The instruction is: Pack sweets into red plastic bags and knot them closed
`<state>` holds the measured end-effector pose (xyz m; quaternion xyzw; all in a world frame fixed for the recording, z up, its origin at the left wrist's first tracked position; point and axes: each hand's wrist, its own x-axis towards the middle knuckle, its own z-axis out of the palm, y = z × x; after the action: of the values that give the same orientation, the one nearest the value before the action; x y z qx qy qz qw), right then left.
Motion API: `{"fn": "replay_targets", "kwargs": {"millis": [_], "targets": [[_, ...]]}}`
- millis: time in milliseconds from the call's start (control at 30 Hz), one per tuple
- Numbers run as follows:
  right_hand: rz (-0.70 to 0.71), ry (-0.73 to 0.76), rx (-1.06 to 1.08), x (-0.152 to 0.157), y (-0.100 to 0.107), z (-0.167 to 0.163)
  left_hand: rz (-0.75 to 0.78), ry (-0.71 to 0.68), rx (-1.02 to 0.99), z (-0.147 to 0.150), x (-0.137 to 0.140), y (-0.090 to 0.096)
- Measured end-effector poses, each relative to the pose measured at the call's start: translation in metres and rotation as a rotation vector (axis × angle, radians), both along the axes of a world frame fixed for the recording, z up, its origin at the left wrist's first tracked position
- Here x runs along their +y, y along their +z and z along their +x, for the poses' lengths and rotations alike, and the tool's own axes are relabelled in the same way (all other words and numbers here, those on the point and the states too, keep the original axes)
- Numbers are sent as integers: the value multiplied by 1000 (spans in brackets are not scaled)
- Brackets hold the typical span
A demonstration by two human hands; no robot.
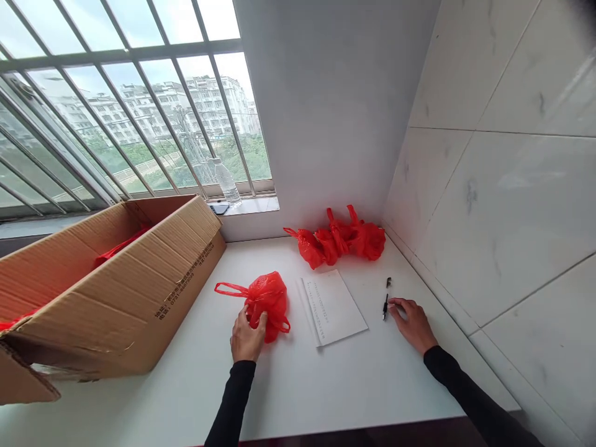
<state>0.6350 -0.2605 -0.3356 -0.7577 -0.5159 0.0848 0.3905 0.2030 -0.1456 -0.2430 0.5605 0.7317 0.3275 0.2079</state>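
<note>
My left hand (248,336) is closed on a tied red plastic bag (269,294) that sits on the white table. The bag's handle loop sticks out to the left, and what it contains is hidden. On the right, my right hand (413,324) has its fingertips pinched at a black pen (385,307) by the table surface. The pen's black cap (388,282) lies apart, just beyond it. Between my hands rests an open notebook (334,308) with a column of small handwritten marks along its left side.
Several tied red bags (342,239) huddle against the back wall. A large open cardboard box (153,288) holding red plastic stands at the left. On the windowsill are a clear bottle (226,182) and a dark phone (218,209). A tiled wall (516,205) borders the table's right side.
</note>
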Motion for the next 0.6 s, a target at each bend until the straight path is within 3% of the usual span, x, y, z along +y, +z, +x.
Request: {"fn": "replay_targets", "kwargs": {"millis": [200, 367, 467, 600], "targets": [[-13, -44, 16, 8, -1, -8, -43, -31, 18, 2, 9, 3], [-17, -91, 13, 7, -4, -14, 161, -33, 72, 19, 22, 19], [-11, -88, 32, 2, -9, -13, 437, -6, 202, 6, 23, 62], [-42, -80, 50, 0, -18, -7, 729, 183, 445, -60, 23, 153]]}}
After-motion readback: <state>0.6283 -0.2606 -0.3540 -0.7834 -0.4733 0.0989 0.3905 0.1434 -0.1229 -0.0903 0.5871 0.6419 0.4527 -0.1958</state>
